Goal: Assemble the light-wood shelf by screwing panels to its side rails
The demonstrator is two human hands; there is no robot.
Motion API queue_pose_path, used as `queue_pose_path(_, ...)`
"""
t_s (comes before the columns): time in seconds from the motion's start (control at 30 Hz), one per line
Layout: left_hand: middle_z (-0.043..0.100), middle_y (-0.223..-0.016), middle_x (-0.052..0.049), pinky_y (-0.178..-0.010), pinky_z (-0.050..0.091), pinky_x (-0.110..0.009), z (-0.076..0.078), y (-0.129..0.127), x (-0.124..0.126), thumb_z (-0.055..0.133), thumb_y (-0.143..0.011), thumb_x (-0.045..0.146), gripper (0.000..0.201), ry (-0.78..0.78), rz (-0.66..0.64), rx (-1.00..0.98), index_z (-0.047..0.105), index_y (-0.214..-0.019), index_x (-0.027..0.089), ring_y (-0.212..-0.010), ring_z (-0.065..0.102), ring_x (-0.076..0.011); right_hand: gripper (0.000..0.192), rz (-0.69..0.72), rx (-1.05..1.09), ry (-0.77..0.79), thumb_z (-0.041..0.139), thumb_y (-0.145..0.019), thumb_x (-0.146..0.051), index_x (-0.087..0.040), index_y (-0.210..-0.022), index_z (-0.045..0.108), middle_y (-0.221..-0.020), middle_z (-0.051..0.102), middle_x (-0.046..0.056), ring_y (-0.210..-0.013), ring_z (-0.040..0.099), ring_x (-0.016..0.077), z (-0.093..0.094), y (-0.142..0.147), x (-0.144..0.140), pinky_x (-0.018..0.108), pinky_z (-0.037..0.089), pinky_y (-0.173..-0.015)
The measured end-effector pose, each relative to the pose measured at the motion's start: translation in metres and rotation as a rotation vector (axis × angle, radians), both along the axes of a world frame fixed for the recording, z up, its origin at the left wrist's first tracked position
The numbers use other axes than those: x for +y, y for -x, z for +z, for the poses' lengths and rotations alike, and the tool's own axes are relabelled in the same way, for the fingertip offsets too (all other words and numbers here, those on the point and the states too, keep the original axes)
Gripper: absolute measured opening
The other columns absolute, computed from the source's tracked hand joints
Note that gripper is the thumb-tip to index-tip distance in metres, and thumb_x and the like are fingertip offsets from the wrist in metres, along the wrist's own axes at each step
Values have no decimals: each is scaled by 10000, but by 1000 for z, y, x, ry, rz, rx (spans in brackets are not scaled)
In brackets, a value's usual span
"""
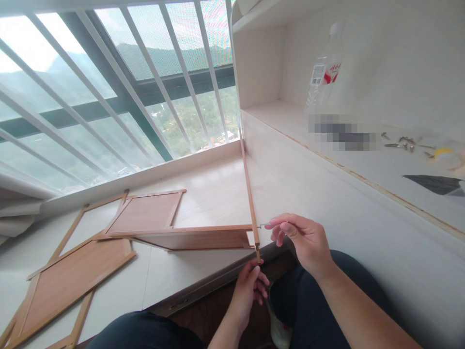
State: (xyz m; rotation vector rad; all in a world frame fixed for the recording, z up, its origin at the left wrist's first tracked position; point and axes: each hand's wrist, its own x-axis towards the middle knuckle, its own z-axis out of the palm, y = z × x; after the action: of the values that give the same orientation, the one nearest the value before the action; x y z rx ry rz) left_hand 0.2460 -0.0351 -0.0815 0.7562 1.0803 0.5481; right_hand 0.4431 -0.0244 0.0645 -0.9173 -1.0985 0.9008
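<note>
Panels of brown wood are seen in stages, left to right. On the far left, a flat panel (pixel 72 276) lies on the pale ledge (pixel 203 194) below the window (pixel 109 87), and beside it a second panel (pixel 145 213) is likewise unjoined. Further right, an upright panel (pixel 189 237) is butted against a thin side board (pixel 250 194), which stands on edge. The board's lower end is pinched by the left hand (pixel 250 286), its grip closed on the wood. A screw (pixel 262 225) is held at the board's outer face by the closed fingers of the right hand (pixel 308 242). One joint appears under way; the flat panels seemingly remain to be fitted. More screws (pixel 407 142) and a bottle (pixel 325 68) rest on the shelf at right.
</note>
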Motion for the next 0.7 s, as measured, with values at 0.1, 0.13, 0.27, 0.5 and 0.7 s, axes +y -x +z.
queue_pose_path(0.1,684,-771,29,-425,348,-185,8,4,1,736,-796,728,777,-19,35,-1,535,-1327,198,-503,597,-96,245,-15,17,3,682,-1041,-379,-214,-1017,862,-918,836,94,-675,714,154,0,0,0,259,590,-583)
queue_pose_path(0.13,682,-780,29,-430,350,-185,10,5,2,726,-808,737,774,-23,51,3,542,-1331,197,-509,598,-93,243,-18,18,5,684,-1040,-377,-211,-1019,861,-910,837,95,-668,715,154,-1,0,0,260,590,-581)
queue_pose_path(0.27,663,-781,22,-429,328,-190,9,9,6,702,-772,829,851,-4,116,29,605,-1301,169,-507,578,-84,207,-16,17,-15,702,-1029,-352,-221,-1036,863,-952,849,94,-654,732,159,-3,1,0,264,592,-562)
queue_pose_path(0.5,604,-698,33,-429,271,-199,3,16,16,709,-693,893,896,136,289,86,678,-1157,127,-462,497,-72,224,-20,-20,-7,681,-1041,-336,-217,-1041,870,-989,847,104,-698,750,177,-2,0,-1,278,603,-569)
queue_pose_path(0.7,627,-738,5,-458,293,-212,-8,25,20,498,-667,1047,1011,53,156,240,701,-1072,143,-496,540,-95,221,7,2,-20,688,-1037,-348,-224,-1025,870,-951,840,94,-688,727,160,2,2,-1,256,588,-566)
